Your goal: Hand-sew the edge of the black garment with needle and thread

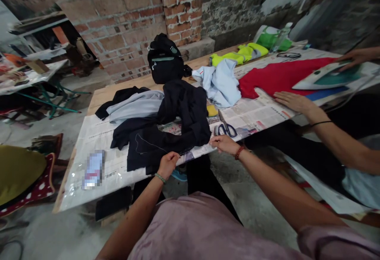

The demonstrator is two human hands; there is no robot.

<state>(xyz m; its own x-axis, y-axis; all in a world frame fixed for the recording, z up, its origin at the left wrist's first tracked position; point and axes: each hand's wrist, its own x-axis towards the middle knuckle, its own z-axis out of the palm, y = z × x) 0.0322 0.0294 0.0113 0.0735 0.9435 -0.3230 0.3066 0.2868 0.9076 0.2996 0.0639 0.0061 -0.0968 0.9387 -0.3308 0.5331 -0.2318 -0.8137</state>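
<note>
A black garment [184, 125] lies bunched on the newspaper-covered table in front of me. Along its near edge, my left hand [168, 164] is closed in a pinch on the cloth. A thin pale thread [151, 144] loops loosely over the dark fabric and runs toward that hand. My right hand [225, 145] is pinched shut at the garment's right corner; what lies between its fingertips is too small to make out. Just beyond it rest scissors [227, 129] with dark blue handles. A small yellow item [211, 110] sits beside the cloth.
On my right, a co-worker's hands hold an iron [325, 77] and touch a red garment [273, 75]. A light blue cloth [219, 83], grey cloth [136, 105], black bag [165, 58] and yellow vest [240, 55] lie around. A phone [94, 169] is at left; a bottle [280, 38] stands behind.
</note>
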